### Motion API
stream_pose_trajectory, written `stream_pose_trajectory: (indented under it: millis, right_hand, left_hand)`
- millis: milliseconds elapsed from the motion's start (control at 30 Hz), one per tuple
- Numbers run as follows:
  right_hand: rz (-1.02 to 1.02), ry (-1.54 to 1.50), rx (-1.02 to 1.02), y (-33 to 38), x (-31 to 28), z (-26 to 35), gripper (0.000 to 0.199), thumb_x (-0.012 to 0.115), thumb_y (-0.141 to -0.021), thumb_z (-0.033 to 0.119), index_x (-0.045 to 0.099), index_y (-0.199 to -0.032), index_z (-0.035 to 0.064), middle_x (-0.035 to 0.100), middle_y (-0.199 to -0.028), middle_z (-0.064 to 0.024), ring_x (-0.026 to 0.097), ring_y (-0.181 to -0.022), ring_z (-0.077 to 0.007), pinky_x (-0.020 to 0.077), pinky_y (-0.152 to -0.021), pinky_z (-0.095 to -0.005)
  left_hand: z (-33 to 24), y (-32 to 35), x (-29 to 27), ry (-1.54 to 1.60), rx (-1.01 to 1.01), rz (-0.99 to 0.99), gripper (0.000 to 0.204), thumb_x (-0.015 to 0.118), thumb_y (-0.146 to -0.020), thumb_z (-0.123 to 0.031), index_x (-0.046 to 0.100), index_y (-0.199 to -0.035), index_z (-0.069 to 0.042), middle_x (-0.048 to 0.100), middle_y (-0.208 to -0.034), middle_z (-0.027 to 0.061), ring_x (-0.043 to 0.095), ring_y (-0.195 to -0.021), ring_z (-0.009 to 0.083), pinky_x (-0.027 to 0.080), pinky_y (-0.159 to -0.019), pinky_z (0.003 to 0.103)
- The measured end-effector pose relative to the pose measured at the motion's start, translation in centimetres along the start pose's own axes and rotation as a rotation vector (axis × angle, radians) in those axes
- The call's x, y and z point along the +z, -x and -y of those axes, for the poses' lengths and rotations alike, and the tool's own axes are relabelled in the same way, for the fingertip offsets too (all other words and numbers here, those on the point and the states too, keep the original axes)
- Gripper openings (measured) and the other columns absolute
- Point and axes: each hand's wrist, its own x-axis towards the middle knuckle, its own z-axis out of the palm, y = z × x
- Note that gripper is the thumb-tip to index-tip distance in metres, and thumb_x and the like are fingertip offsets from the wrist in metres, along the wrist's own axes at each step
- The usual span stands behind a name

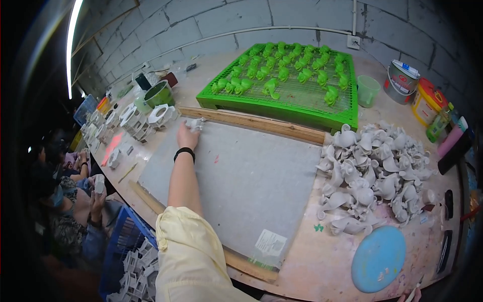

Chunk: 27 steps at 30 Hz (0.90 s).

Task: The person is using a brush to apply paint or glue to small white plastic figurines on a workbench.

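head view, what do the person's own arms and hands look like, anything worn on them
The left hand is ungloved, with a narrow black band around its wrist. A loose, creased pale-yellow sleeve ends below the elbow. Only a little of the right hand shows at the lower edge; its sleeve is out of view.

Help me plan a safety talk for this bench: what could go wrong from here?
The small grey piece at the left hand is close to the wooden strip, so it might knock against it. The heap of grey pieces is loosely piled, so curled parts could chip or some could slide. The blue disc lies near the front edge of the table and could be nudged off.
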Motion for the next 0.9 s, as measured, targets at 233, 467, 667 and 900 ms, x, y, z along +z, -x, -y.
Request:
stream_pose_trajectory:
  millis: [233,467,667,900]
  right_hand:
    - [0.027,-0.046,-0.078,-0.4,0.2,0.1,0.031,0.053,-0.090,0.001,0.048,-0.118,-0.0085,0.054,-0.103,-0.0181,0.054,-0.088,-0.0264,0.0463,-0.077,-0.0338]
    - [0.024,-0.077,-0.044,-0.1,0.2,-0.7,0.032,0.055,-0.089,0.003,0.048,-0.118,-0.0088,0.055,-0.103,-0.0184,0.055,-0.087,-0.0269,0.0465,-0.077,-0.0351]
    - [0.002,-0.101,-0.097,0.0,-0.2,-2.3,0.033,0.055,-0.088,0.002,0.048,-0.119,-0.0088,0.055,-0.109,-0.0194,0.056,-0.091,-0.0269,0.0469,-0.080,-0.0354]
    - [-0.043,-0.248,0.206,1.5,0.1,-7.2,0.042,0.050,-0.084,0.005,0.042,-0.124,-0.0044,0.053,-0.114,-0.0159,0.051,-0.097,-0.0234,0.0409,-0.088,-0.0362]
  left_hand:
    - [1.6,0.4,0.1,-0.063,0.092,0.029,0.072,0.075,-0.065,-0.007,0.042,-0.128,-0.002,0.058,-0.109,0.0178,0.057,-0.099,0.0312,0.046,-0.088,0.037]
    - [1.2,0.4,-0.7,0.051,0.024,0.161,0.069,0.068,-0.069,-0.001,0.037,-0.130,0.001,0.058,-0.110,0.0208,0.057,-0.104,0.0320,0.044,-0.091,0.037]
    - [2.9,-1.2,-5.3,0.081,-0.052,-0.052,0.060,0.063,-0.072,-0.004,0.040,-0.127,0.003,0.060,-0.105,0.0195,0.059,-0.099,0.0305,0.045,-0.087,0.036]
    - [-4.4,0.9,-9.4,0.217,0.155,-0.008,0.039,0.059,-0.078,-0.008,0.052,-0.115,0.003,0.064,-0.094,0.0145,0.062,-0.086,0.0217,0.048,-0.077,0.031]
